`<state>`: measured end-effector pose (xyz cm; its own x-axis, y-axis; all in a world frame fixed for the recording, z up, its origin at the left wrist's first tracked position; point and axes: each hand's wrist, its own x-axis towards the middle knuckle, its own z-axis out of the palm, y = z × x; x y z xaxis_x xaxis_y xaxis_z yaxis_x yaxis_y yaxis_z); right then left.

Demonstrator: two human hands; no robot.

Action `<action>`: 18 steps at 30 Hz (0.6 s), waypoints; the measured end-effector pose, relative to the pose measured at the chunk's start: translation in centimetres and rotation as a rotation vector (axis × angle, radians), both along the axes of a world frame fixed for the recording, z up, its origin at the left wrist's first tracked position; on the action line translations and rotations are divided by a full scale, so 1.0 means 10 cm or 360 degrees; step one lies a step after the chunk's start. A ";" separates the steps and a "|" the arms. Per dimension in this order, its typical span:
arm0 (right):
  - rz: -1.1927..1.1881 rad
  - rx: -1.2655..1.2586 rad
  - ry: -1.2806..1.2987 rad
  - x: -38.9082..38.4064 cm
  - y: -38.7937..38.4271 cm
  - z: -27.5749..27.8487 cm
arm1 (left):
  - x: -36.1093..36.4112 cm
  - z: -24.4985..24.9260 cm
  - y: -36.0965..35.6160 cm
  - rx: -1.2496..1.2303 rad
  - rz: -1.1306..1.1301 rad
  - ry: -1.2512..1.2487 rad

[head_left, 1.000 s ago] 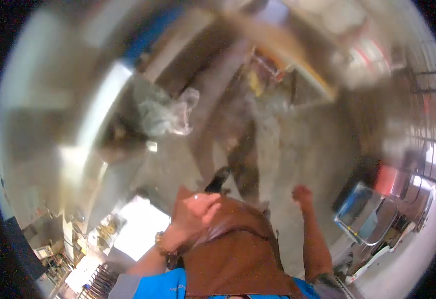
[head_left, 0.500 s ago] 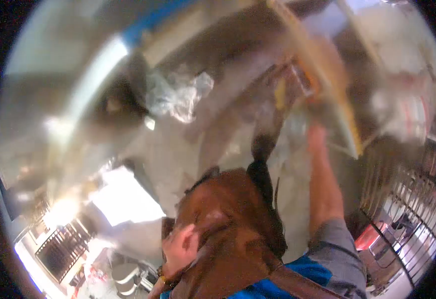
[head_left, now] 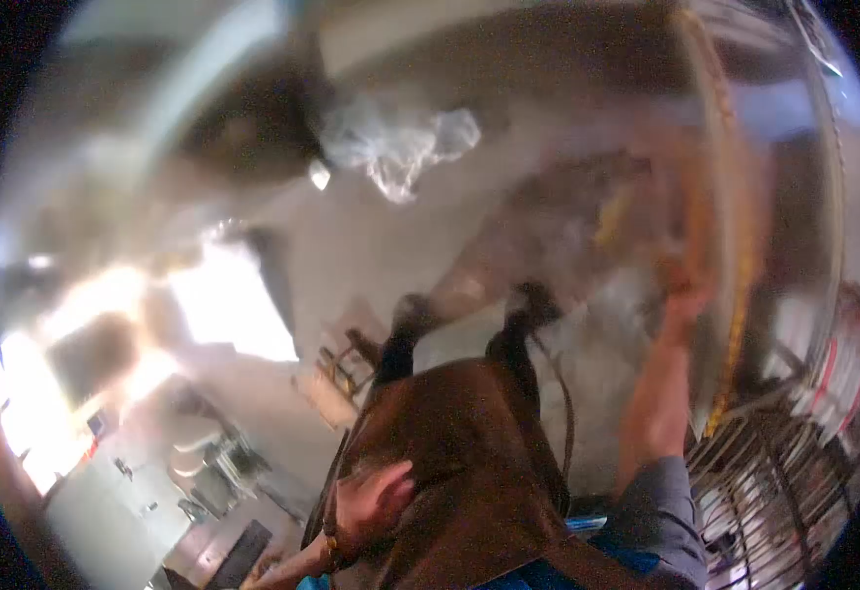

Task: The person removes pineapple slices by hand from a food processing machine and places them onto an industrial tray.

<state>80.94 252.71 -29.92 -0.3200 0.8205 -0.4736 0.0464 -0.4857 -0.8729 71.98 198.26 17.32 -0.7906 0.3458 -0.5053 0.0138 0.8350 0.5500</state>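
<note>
My left hand (head_left: 373, 501) lies over the front of the brown apron (head_left: 440, 423), with its fingers stretched out and nothing seen in them. A yellow band circles that wrist. Reaching forward on the right, my right hand (head_left: 683, 285) looks closed at the lower end of a blurred orange object (head_left: 703, 197), whose kind I cannot make out. Close to it runs a long, pale bar with a yellow edge (head_left: 737, 265), smeared by motion. On the floor left of this hand is a small yellow patch (head_left: 609, 221).
Crumpled clear plastic (head_left: 405, 147) lies on the grey floor ahead. A metal grille (head_left: 764, 492) stands at lower right beside a white sack with red stripes (head_left: 835, 379). Bright light falls on the floor (head_left: 233, 300) at left. A small wooden item (head_left: 326, 393) is near my feet.
The view has swung, bringing both my feet into sight and shifting the plastic up and right. My right hand and the orange object appear farther right. My left hand stays over the apron.
</note>
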 end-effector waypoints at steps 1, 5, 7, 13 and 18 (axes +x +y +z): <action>0.0163 0.0175 -0.0140 0.01 -0.03 0.06 | -0.05 0.00 0.05 0.0029 0.0016 -0.0070; -0.0169 -0.0437 0.0214 -0.27 -0.20 0.62 | -0.18 -0.04 0.14 0.0096 0.0043 -0.0199; -0.0136 -0.0278 0.0022 -0.52 -0.47 0.93 | -0.25 -0.05 0.21 0.0088 0.0076 -0.0208; -0.0201 -0.0440 0.0174 -0.64 -0.78 0.72 | -0.31 -0.01 0.20 0.0175 0.0101 -0.0152; -0.0261 -0.0673 0.0193 -0.71 -0.90 0.66 | -0.29 0.07 0.17 0.0152 0.0134 -0.0172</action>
